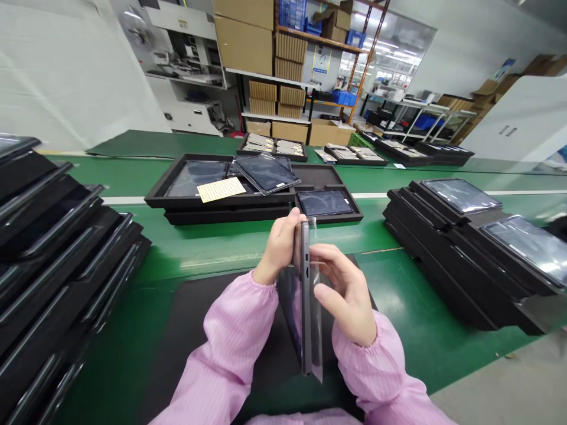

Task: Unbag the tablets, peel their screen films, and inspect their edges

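A dark tablet [305, 295] stands on edge, its side with the ports facing me, above a black mat [195, 330]. My left hand [280, 243] is closed on its far left part, thumb on the upper edge. A clear plastic film [316, 330] hangs along the tablet's right face. My right hand [345, 292] is at that face with fingers bent around the film; thumb and forefinger are apart, and the other fingertips are partly hidden behind the film. Beyond the hands, another tablet [325, 202] lies in a black tray [354, 213].
Stacked black trays with tablets [57, 224] rise at the left, and another stack [443, 236] stands at the right. A tray [221, 203] ahead holds tablets and a yellow sticker sheet [221, 189]. Farther back on the green table [204, 239] are trays of small parts [272, 146].
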### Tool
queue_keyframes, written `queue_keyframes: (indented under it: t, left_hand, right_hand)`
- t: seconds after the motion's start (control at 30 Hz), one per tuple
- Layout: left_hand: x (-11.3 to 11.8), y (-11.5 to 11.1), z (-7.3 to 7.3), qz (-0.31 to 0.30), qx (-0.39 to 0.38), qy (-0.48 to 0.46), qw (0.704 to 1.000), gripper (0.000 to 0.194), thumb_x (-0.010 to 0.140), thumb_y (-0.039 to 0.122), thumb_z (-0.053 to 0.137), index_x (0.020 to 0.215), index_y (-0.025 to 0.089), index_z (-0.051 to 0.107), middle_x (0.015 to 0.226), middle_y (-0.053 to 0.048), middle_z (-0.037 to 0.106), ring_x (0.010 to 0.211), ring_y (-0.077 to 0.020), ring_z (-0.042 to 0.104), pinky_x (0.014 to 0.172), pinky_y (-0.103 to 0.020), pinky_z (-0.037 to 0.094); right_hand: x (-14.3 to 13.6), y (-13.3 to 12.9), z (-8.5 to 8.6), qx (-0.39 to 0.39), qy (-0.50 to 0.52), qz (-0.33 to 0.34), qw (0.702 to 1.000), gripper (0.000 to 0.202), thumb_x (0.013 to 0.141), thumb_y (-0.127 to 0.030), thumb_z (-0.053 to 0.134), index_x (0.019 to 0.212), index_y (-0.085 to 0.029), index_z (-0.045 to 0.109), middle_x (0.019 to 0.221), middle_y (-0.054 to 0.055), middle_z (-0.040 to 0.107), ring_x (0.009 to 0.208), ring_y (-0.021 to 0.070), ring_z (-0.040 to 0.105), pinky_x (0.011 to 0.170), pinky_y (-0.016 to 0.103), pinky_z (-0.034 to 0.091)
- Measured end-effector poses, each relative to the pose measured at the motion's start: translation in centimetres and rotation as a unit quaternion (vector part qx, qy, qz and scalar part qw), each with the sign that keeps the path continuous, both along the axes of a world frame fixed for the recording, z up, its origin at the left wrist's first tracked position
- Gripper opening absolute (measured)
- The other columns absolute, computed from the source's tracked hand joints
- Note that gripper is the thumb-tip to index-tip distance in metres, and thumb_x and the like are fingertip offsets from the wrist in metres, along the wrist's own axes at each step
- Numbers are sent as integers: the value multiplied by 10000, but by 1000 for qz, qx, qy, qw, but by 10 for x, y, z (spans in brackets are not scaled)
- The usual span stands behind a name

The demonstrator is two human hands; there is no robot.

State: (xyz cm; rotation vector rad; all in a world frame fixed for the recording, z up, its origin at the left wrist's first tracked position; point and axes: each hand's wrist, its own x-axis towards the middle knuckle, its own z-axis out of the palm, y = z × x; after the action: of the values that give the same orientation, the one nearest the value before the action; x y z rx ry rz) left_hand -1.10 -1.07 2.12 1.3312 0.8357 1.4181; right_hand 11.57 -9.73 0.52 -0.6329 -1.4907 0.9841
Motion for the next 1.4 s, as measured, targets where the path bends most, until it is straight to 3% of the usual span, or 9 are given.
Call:
queue_keyframes:
  t: [0.13, 0.4, 0.6, 0.87, 1.03, 1.13, 1.23, 1.33, 1.4]
  left_hand:
    - [0, -5, 3, -12, 2, 17, 1000, 757, 767, 897, 541, 418, 243, 385, 454, 8, 318, 486, -124, 273, 497, -323, 259]
    - [2, -9, 5, -24, -7, 39, 999, 774, 733, 938, 518, 420, 241, 394, 459, 8, 322, 472, -120, 289, 476, -310, 256]
    - [2, -9, 6, -23, -17, 38, 999, 761, 733, 935, 512, 422, 250, 397, 440, 20, 313, 460, -112, 274, 472, -306, 244]
    - [4, -11, 5, -20, -13, 49, 999, 749, 747, 904, 521, 414, 247, 387, 448, 23, 311, 474, -112, 286, 498, -306, 254]
    - [4, -13, 6, -25, 5, 61, 998, 730, 779, 880, 515, 439, 243, 404, 441, 28, 330, 451, -107, 279, 479, -304, 257]
    - [3, -15, 4, -2, 43, 53, 998, 710, 854, 814, 511, 448, 236, 437, 427, 25, 362, 436, -110, 293, 473, -311, 265]
    - [4, -19, 0, 86, 154, -26, 984, 675, 966, 669, 503, 460, 227, 441, 426, 16, 404, 441, -125, 345, 485, -320, 279]
    - [9, -29, -6, 189, 356, -110, 909, 622, 1073, 465, 416, 504, 213, 423, 441, 20, 424, 461, -133, 378, 542, -324, 331]
    - [13, -39, -12, 214, 483, -97, 844, 585, 1103, 369, 336, 547, 216, 433, 450, 30, 422, 460, -138, 388, 580, -326, 372]
  right_hand:
    - [-1, -3, 1, 39, -28, -41, 998, 404, 888, -259, 747, 1287, -285, 684, 1192, 72, 716, 1079, 249, 723, 1006, 421, 604]
    - [-2, -8, 7, 69, -58, -79, 993, 447, 799, -90, 611, 1206, -266, 667, 1141, 63, 722, 1049, 238, 716, 972, 398, 595]
    - [0, -9, 9, 74, -68, -65, 993, 474, 791, -126, 621, 1251, -240, 631, 1168, 75, 711, 1074, 246, 706, 985, 417, 594]
    - [4, -11, 9, 77, -77, -53, 993, 617, 767, -59, 588, 1331, -307, 606, 1220, 30, 667, 1136, 202, 673, 1045, 359, 554]
    - [11, -13, 4, 65, -57, -25, 996, 534, 864, -153, 629, 1367, -335, 609, 1245, 18, 683, 1141, 195, 683, 1056, 345, 557]
    - [19, -16, -20, -3, -72, -81, 994, 400, 951, -322, 661, 1350, -312, 637, 1302, 52, 698, 1247, 238, 663, 1120, 414, 530]
    - [28, -22, -52, -186, -64, -161, 967, 530, 873, -504, 784, 1327, -257, 670, 1449, 121, 652, 1443, 313, 545, 1242, 518, 406]
    - [31, -30, -70, -400, 54, -31, 914, 614, 765, -658, 837, 1181, -214, 753, 1329, 155, 739, 1385, 336, 613, 1182, 518, 472]
    - [29, -34, -71, -463, 114, 48, 878, 591, 738, -699, 840, 1020, -182, 794, 1108, 151, 812, 1207, 336, 729, 1069, 493, 563]
